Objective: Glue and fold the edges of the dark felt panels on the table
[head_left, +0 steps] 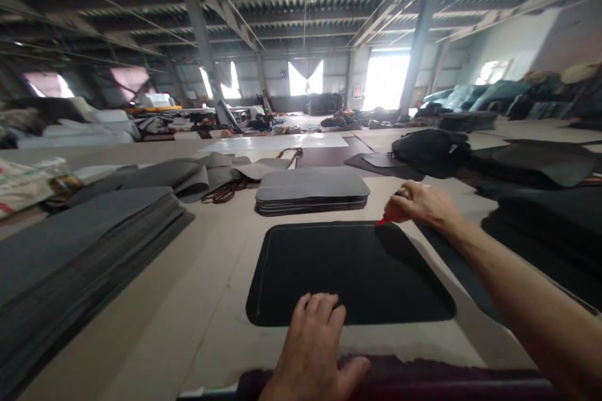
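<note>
A black rounded-rectangle panel lies flat on the pale worktable in front of me, with a thin light line along its left and top edges. My left hand presses flat on the panel's near edge, fingers spread. My right hand reaches to the panel's far right corner and grips a small tool with a red tip that touches the panel's edge there.
A stack of grey panels of the same shape sits just beyond. A thick pile of grey sheets fills the left. Dark material and a black bag lie at the right. Folded grey fabric and straps lie behind.
</note>
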The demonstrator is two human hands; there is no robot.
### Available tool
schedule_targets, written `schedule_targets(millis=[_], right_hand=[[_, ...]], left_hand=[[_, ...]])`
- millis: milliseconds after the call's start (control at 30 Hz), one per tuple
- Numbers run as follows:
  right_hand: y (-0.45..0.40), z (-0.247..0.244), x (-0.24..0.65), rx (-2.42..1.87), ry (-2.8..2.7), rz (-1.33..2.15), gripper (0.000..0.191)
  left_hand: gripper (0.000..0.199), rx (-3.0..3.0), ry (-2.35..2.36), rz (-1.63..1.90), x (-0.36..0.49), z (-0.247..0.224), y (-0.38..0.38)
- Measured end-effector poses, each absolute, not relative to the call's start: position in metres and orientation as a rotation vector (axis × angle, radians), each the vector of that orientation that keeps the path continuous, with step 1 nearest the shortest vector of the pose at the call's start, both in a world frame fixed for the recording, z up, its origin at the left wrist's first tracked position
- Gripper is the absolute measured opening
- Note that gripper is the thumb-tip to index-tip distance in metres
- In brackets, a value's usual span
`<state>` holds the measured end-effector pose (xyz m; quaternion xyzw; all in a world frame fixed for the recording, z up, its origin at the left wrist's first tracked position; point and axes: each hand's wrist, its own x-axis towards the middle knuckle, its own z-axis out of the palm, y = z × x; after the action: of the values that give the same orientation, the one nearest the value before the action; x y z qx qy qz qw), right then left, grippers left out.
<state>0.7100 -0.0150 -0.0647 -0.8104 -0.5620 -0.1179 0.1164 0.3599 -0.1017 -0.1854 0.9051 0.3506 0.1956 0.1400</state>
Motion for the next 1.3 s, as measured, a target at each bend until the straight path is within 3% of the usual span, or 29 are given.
schedule_targets(millis=[400,833,1133,1300], right_hand=[[-0.060,-0.073,0.756,-2.328,-1.562,-0.354,0.052],[-0.149,-0.070,0.735,-2.261,-1.684,-0.260,0.042],[-0.212,-0.081,0.716,-2.172,-1.591,-0.186,0.054],[-0.219,-0.084,0.701,-2.078,-1.590,-0.089,0.051]], left_hand=[[0.055,2.606,1.026,0.642,0.362,-0.182,-0.102],[0.054,2.698,1.040,0.555,0.364,-0.179,-0.104],[0.054,2.787,0.988,0.524,0.363,-0.175,-0.104],[0.048,2.733,0.927,0.570,0.337,-0.167,-0.095]])
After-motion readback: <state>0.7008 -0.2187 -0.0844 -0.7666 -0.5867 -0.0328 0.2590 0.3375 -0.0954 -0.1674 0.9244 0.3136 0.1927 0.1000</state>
